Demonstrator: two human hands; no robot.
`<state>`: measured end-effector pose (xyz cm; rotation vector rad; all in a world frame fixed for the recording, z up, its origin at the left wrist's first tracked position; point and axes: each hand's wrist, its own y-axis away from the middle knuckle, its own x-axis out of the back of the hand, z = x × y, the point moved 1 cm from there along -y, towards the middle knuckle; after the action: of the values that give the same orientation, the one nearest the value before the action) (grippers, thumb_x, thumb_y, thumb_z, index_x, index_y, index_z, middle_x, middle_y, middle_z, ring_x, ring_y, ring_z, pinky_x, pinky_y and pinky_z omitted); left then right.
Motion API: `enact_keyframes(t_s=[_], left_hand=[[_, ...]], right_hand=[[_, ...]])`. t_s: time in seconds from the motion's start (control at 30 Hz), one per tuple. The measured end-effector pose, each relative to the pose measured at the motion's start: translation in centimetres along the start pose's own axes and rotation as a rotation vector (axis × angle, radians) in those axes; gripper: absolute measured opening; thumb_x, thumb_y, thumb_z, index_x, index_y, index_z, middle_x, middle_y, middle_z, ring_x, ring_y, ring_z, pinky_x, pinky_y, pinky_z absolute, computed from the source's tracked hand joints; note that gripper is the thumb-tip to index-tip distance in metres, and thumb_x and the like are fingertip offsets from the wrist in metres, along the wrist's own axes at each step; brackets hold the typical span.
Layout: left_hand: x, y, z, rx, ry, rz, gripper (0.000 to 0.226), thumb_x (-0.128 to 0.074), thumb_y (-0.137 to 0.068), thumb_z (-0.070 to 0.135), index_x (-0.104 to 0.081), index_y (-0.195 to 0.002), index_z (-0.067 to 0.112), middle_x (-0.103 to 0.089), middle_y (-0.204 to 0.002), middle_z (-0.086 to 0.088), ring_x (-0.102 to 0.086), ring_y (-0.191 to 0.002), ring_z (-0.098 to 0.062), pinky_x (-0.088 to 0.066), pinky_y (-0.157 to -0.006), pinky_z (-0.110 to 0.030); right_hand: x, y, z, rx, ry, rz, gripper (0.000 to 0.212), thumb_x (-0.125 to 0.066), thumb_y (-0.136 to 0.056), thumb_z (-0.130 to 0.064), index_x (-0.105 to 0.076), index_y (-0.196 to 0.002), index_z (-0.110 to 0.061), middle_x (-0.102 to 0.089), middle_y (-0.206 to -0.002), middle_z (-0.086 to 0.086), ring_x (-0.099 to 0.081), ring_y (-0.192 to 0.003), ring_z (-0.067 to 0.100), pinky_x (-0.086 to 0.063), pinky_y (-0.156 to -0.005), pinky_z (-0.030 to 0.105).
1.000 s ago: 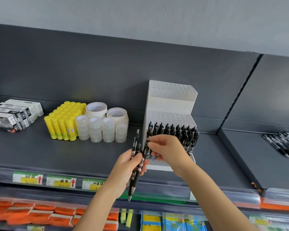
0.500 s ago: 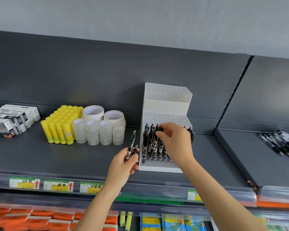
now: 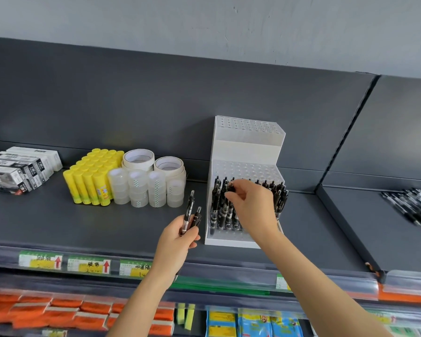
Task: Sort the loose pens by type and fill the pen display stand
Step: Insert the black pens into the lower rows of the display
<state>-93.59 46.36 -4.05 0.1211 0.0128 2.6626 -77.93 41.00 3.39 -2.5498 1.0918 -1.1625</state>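
A white stepped pen display stand (image 3: 247,144) stands on the dark shelf, its lowest tier holding several black pens (image 3: 219,205). The two upper tiers show only bare holes. My right hand (image 3: 252,205) reaches over the lowest tier and pinches the top of a black pen (image 3: 231,188) standing in the stand. My left hand (image 3: 178,239) hovers just left of the stand and grips two black pens (image 3: 191,214), their tops pointing up. A pile of loose black pens (image 3: 416,203) lies on the neighbouring shelf at the far right.
Left of the stand stand clear tape rolls (image 3: 146,190), white tape rolls (image 3: 137,158), yellow glue sticks (image 3: 90,181) and boxed goods (image 3: 17,171). A shelf divider (image 3: 338,215) separates the right bay. Price labels (image 3: 88,265) line the shelf edge above orange packs (image 3: 58,312).
My right hand took one pen from my left hand's bundle and moved it up into the stand's lowest tier. My left hand now holds fewer pens and stays beside the stand.
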Motion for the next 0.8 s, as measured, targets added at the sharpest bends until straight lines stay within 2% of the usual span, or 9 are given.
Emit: enact_keyframes(t_s=[0.1,0.2,0.33,0.43,0.5,0.6,0.67,0.73,0.8], left_hand=[[-0.2,-0.1,-0.1,0.019,0.076,0.002,0.018,-0.054,-0.095,0.004,-0.063,-0.104,0.015,-0.066,-0.088,-0.006,-0.066,-0.071,-0.011,-0.055,-0.066,-0.021],[-0.3,-0.2,-0.1,0.025,0.092,0.005,0.015,-0.055,-0.094,0.004,-0.064,-0.103,0.011,-0.070,-0.088,-0.007,-0.068,-0.072,-0.012,-0.055,-0.066,-0.023],[-0.4,0.0,-0.2,0.005,0.078,0.000,0.013,-0.056,-0.093,0.004,-0.064,-0.098,0.014,-0.069,-0.083,-0.005,-0.069,-0.077,-0.017,-0.055,-0.067,-0.023],[-0.6,0.1,0.0,-0.024,0.089,-0.018,0.013,-0.057,-0.093,0.004,-0.064,-0.097,0.013,-0.069,-0.079,-0.005,-0.069,-0.074,-0.014,-0.055,-0.066,-0.022],[-1.0,0.0,0.3,-0.045,0.089,-0.049,0.012,-0.056,-0.093,0.003,-0.064,-0.096,0.012,-0.069,-0.078,-0.008,-0.069,-0.072,-0.014,-0.054,-0.065,-0.021],[-2.1,-0.1,0.8,-0.077,0.042,-0.125,0.013,-0.056,-0.093,0.004,-0.065,-0.096,0.013,-0.071,-0.083,-0.008,-0.069,-0.075,-0.016,-0.055,-0.067,-0.023],[-2.8,0.0,1.1,-0.103,0.010,-0.142,0.012,-0.055,-0.094,0.007,-0.065,-0.095,0.014,-0.072,-0.084,-0.006,-0.069,-0.078,-0.016,-0.055,-0.067,-0.023],[-3.0,-0.1,1.0,-0.154,-0.067,-0.098,0.010,-0.054,-0.095,0.014,-0.064,-0.095,0.018,-0.070,-0.084,-0.004,-0.067,-0.080,-0.017,-0.053,-0.070,-0.029],[-2.7,-0.3,0.9,-0.184,-0.130,-0.047,0.011,-0.052,-0.097,0.021,-0.062,-0.097,0.017,-0.068,-0.084,-0.004,-0.063,-0.078,-0.021,-0.051,-0.074,-0.037]], right_hand=[[-1.0,0.5,1.0,-0.021,0.036,-0.057,0.014,-0.065,-0.087,-0.013,-0.065,-0.092,0.000,-0.067,-0.079,0.014,-0.057,-0.071,0.024,-0.050,-0.076,0.041],[-1.5,0.8,1.3,-0.083,0.027,-0.066,0.020,-0.065,-0.088,-0.017,-0.063,-0.107,-0.009,-0.062,-0.082,-0.002,-0.061,-0.080,0.018,-0.053,-0.079,0.036],[-1.4,0.8,1.3,-0.098,0.048,-0.098,0.017,-0.064,-0.089,-0.020,-0.063,-0.101,-0.008,-0.063,-0.079,-0.001,-0.062,-0.076,0.020,-0.053,-0.075,0.038],[-0.6,1.6,1.7,-0.107,0.008,-0.117,0.014,-0.067,-0.086,-0.020,-0.064,-0.097,-0.012,-0.065,-0.079,0.000,-0.062,-0.075,0.018,-0.052,-0.072,0.030],[-0.2,2.2,1.8,-0.156,-0.084,-0.245,0.010,-0.070,-0.084,-0.017,-0.067,-0.093,-0.014,-0.067,-0.077,0.004,-0.064,-0.071,0.019,-0.055,-0.070,0.030],[-0.2,2.9,1.9,-0.275,-0.312,-0.413,0.007,-0.070,-0.083,-0.010,-0.068,-0.078,-0.015,-0.066,-0.068,0.002,-0.061,-0.061,0.010,-0.057,-0.064,0.024],[0.1,2.9,1.9,-0.279,-0.361,-0.388,0.011,-0.069,-0.084,-0.008,-0.066,-0.073,-0.012,-0.064,-0.065,0.002,-0.060,-0.062,0.011,-0.056,-0.063,0.023],[1.0,2.6,1.8,-0.280,-0.385,-0.305,0.002,-0.067,-0.085,-0.008,-0.068,-0.085,-0.009,-0.069,-0.071,0.004,-0.065,-0.066,0.014,-0.058,-0.066,0.026],[2.3,1.9,1.8,-0.270,-0.349,-0.171,0.009,-0.066,-0.086,-0.012,-0.068,-0.095,-0.010,-0.072,-0.077,0.003,-0.069,-0.068,0.015,-0.059,-0.071,0.033]])
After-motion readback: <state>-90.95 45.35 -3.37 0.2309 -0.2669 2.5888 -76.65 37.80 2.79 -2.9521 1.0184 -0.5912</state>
